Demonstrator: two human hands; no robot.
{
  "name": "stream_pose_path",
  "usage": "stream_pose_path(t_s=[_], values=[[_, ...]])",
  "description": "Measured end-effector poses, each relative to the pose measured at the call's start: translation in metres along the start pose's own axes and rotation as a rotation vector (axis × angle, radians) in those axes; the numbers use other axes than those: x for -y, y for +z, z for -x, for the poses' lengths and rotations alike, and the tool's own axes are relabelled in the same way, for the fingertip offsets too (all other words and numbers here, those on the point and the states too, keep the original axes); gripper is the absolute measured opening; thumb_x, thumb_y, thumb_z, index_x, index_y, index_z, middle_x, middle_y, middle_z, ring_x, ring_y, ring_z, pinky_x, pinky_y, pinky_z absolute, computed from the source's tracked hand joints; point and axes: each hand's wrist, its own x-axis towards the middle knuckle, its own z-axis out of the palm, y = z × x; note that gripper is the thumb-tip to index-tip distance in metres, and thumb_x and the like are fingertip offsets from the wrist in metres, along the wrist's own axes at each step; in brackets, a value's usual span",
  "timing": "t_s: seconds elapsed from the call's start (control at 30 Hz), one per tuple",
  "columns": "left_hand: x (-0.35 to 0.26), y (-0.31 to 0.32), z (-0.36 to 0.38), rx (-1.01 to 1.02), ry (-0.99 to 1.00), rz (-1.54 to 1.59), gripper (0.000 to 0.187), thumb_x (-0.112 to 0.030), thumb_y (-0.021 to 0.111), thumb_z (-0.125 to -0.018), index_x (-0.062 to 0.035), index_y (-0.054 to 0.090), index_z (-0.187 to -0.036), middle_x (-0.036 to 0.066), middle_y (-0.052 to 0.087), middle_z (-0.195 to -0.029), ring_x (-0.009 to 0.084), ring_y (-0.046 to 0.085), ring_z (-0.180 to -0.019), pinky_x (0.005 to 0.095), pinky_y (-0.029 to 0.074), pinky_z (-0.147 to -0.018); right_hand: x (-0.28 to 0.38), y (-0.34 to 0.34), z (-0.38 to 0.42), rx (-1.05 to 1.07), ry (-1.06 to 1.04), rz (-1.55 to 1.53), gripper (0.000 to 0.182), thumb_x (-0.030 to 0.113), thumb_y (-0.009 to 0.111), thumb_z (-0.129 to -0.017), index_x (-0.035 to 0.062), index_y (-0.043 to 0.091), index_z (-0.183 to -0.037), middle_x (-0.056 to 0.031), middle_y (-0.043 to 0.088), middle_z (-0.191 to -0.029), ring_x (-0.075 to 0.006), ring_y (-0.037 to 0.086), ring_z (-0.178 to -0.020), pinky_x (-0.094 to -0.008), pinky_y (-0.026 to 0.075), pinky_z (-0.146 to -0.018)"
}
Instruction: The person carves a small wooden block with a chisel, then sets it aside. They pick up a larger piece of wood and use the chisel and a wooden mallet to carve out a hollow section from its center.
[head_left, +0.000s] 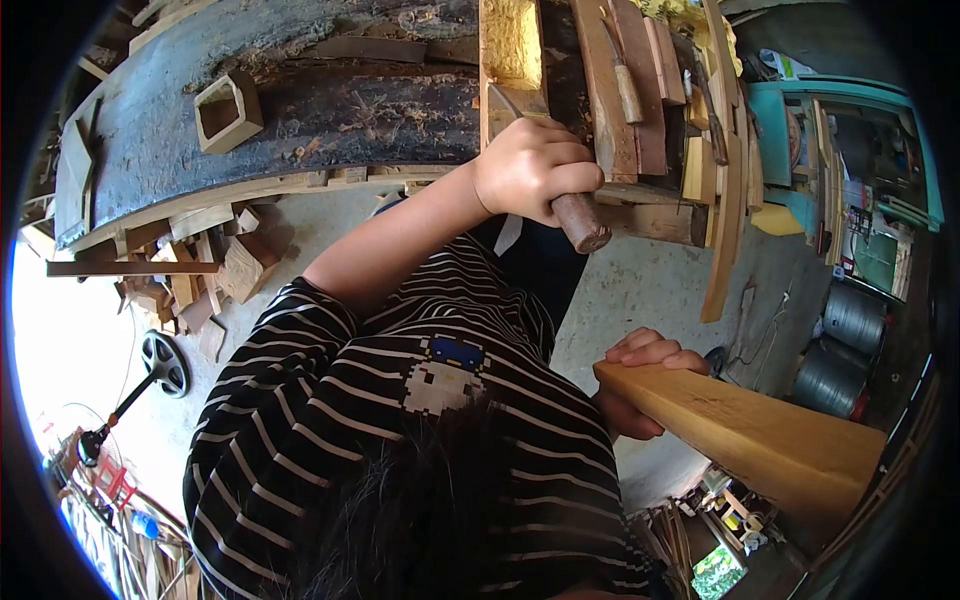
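Note:
My left hand (540, 172) is wrapped round the wooden handle of a chisel (580, 222), whose thin blade points away from me. The blade's tip is at the near end of a hollowed recess in a yellowish timber piece (513, 45) on the bench. Off to the right, my right hand (655, 352) grips the narrow end of a thick wooden mallet block (750, 420), held up apart from the chisel. Part of that hand is hidden behind the wood.
A dark, worn bench top (330, 110) carries shavings and a small hollow wooden box (228, 112). Right of the timber lie boards and another wooden-handled tool (628, 95). Offcuts (245, 268) are piled below the bench at left. Dark metal drums (850, 320) stand at right.

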Motion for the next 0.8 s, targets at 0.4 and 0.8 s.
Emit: stream_pose_path(t_s=[0.4, 0.8], values=[[0.001, 0.000, 0.000, -0.009, 0.006, 0.029, 0.035, -0.025, 0.075, -0.052, -0.0113, 0.057, -0.080, 0.006, 0.058, -0.068, 0.0267, 0.062, -0.063, 0.0367, 0.050, -0.054, -0.007, 0.003, 0.001, -0.004, -0.046, -0.121, 0.067, 0.053, 0.074, -0.074, 0.0011, 0.041, -0.103, -0.0147, 0.056, -0.072, -0.0244, 0.056, -0.058, -0.0331, 0.045, -0.053], [0.005, -0.004, 0.004, -0.047, 0.001, 0.029, 0.034, -0.023, 0.073, -0.053, -0.0106, 0.058, -0.081, 0.006, 0.057, -0.068, 0.0281, 0.063, -0.065, 0.0377, 0.051, -0.055, -0.027, 0.001, 0.024, 0.072, 0.578, 0.446, 0.048, 0.033, 0.062, -0.081, -0.0045, 0.053, -0.110, -0.0089, 0.058, -0.095, -0.0171, 0.054, -0.080, -0.0310, 0.045, -0.072]])
